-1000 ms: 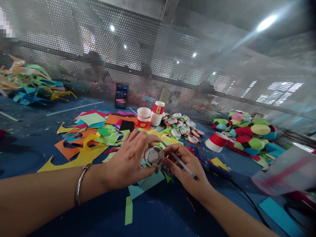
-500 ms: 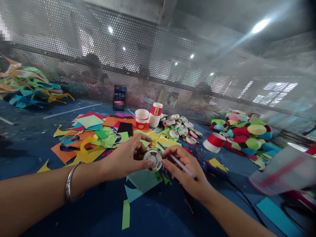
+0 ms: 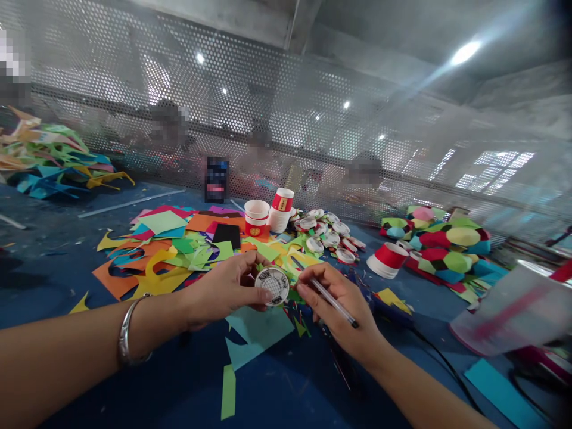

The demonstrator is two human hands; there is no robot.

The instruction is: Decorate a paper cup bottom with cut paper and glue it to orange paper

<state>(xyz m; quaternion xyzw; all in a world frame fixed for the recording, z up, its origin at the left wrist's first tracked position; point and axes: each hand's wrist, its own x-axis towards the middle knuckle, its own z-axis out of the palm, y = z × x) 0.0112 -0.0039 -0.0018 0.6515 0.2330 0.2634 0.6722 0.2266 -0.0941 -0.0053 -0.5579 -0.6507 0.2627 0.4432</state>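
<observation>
My left hand (image 3: 226, 288) pinches a small round white disc (image 3: 272, 285) with a drawn grid on its face, held just above the blue table (image 3: 53, 280). A metal bangle (image 3: 127, 330) circles that wrist. My right hand (image 3: 342, 310) is closed round a thin pen (image 3: 328, 296), whose tip points toward the disc's right edge. Coloured paper scraps (image 3: 170, 256) lie under and behind both hands.
Stacked red and white paper cups (image 3: 268, 215) stand behind, with a heap of cut cup bottoms (image 3: 328, 233) and a tipped cup stack (image 3: 388, 257). Coloured paper balls (image 3: 440, 244) lie at right, a clear container (image 3: 513, 313) nearer. A perforated screen (image 3: 286, 119) backs the table.
My left hand has drawn the disc slightly left and away from the pen tip. The right hand stays nearly where it was.
</observation>
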